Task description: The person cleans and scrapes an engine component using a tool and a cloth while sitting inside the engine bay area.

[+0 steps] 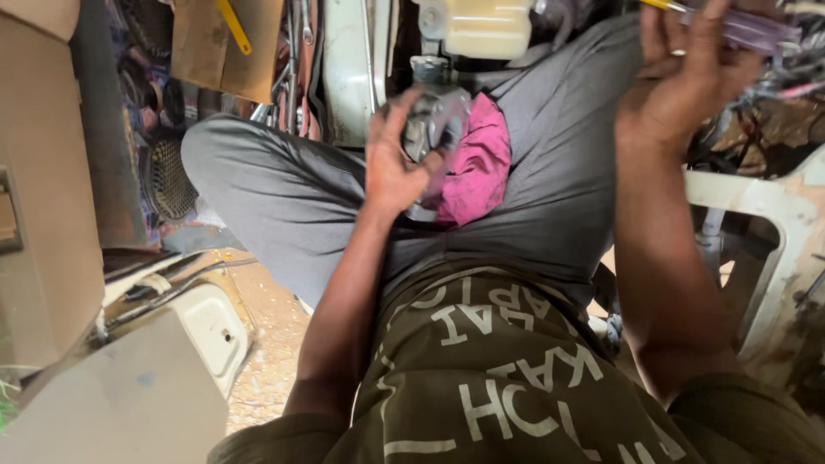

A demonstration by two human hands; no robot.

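Note:
I sit with grey trousers crossed. My left hand (397, 163) grips a grey metal cylinder part (436, 120) that rests on a pink rag (479, 167) in my lap. A cream plastic reservoir (485, 26) sits on top of the metal part. My right hand (679, 73) is raised at the upper right, fingers closed around a tool with a translucent purple handle (756, 30); a yellow shaft shows past the thumb.
A cardboard box (43, 198) stands at the left, with a brown panel and yellow strip (232, 30) above. A round mesh part (168, 176) lies beyond my knee. A white plastic chair (765, 223) is at the right. Tangled wires lie at the upper right.

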